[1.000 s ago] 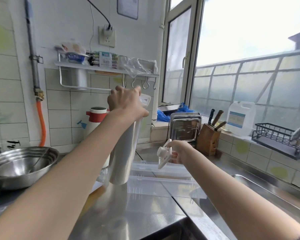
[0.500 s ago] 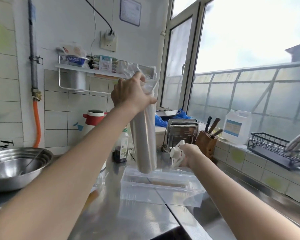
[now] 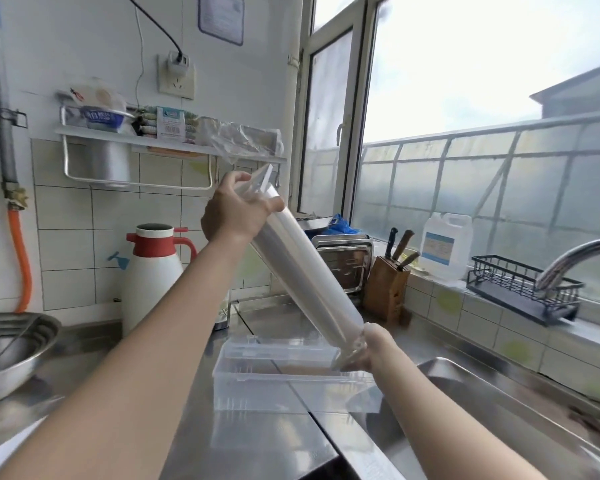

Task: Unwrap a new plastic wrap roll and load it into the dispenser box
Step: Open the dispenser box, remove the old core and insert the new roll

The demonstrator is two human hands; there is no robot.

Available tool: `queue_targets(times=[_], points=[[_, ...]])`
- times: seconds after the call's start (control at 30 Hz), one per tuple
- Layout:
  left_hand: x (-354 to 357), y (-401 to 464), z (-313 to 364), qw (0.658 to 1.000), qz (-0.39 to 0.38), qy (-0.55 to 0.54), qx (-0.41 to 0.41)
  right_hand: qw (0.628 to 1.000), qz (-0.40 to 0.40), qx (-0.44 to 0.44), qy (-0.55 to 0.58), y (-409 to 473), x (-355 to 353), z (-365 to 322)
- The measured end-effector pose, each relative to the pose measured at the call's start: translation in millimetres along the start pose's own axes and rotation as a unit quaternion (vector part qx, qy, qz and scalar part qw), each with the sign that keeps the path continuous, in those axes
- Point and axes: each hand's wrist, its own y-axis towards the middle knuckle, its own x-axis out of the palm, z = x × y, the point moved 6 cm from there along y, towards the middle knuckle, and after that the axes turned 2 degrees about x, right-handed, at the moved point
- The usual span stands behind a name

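The left hand [image 3: 234,211] is gripping the upper end of the plastic wrap roll [image 3: 305,271], fingers closed round it where a loose flap of clear wrapper is sticking up; the right hand [image 3: 373,348] is closing on the lower end, and whether it is also holding some small part there I cannot tell. The roll is hanging tilted in the air, its low end just above the right end of the dispenser box [image 3: 278,367], not touching it as far as I can see; the box is sitting open and clear on the steel desk [image 3: 257,438], beside the sink [image 3: 499,410]. Judging from this, the unwrapping is looking nearly finished or only partly so, since film is clinging at both ends; the loading itself is not yet done; the roll is waiting to be lowered flat into the box.
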Motion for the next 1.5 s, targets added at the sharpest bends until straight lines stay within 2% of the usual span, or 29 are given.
queue_targets(times=[0.1, 0.17, 0.37, 0.53, 0.77, 0.93, 1.3, 1.5], points=[[4.2, -1.7, -6.0, 1.000, -0.002, -0.007, 0.008, 0.998, -0.020, -0.020, 0.051, -1.7, 8.0, -5.3], [3.8, -1.7, -13.5, 1.000, -0.003, -0.010, 0.005, 0.999, -0.021, -0.016, 0.047, -3.4, 10.1, -10.0], [2.5, -3.9, -41.9, 0.997, -0.004, -0.066, -0.040, 0.994, -0.088, -0.061, 0.027, -6.4, 7.8, -21.6], [3.5, -12.4, -76.6, 0.989, 0.009, -0.107, -0.105, 0.990, -0.107, -0.086, 0.024, -6.8, -9.6, -41.6], [16.1, -35.6, -138.5, 0.975, -0.005, -0.139, -0.171, 0.991, 0.008, -0.124, -0.053, 21.1, -29.8, -38.1], [26.3, -50.4, -181.6, 0.961, -0.049, -0.148, -0.229, 0.971, 0.083, -0.166, -0.148, 33.3, -30.6, -46.9], [55.6, -74.1, -246.8, 0.945, -0.159, -0.089, -0.271, 0.943, 0.158, -0.175, -0.233, 72.3, -39.9, -46.3], [61.5, -82.7, -260.5, 0.936, -0.155, -0.069, -0.307, 0.927, 0.170, -0.179, -0.281, 84.7, -43.9, -44.7]])
